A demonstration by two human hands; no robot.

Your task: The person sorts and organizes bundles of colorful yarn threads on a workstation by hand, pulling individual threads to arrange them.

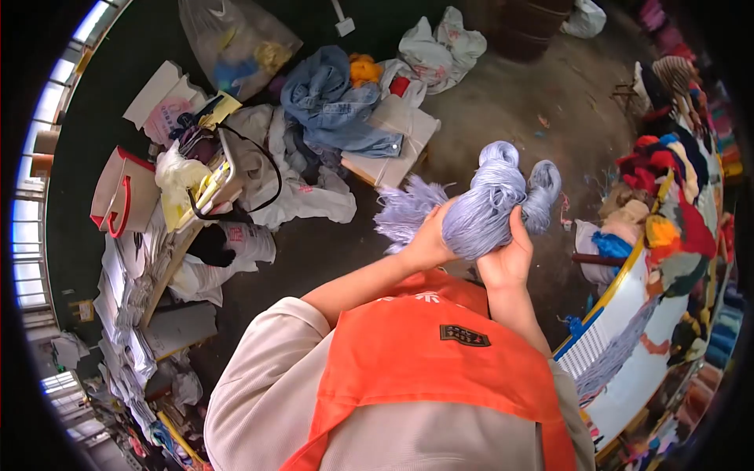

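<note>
Between my two hands I hold a shiny lavender yarn hank (485, 208) in front of my chest, its upper end twisted into loops. My left hand (432, 239) is closed around its left side, with a loose, feathery lavender tail (410, 210) sticking out past the wrist. On the other side, the fingers of my right hand (506, 255) wrap the lower right of the hank, the thumb pointing up along it. A second looped end (542, 192) of the same colour stands out beyond the right thumb. Some fingers are hidden behind the yarn.
A blue denim garment (334, 102) lies on a cardboard box (400, 137) ahead. White plastic bags (444, 51) and a bin (224, 177) stand around it. To the right, a white-topped table (636, 377) bears yarn; coloured yarn piles (667, 173) rise behind. Paper stacks (126, 314) line the left.
</note>
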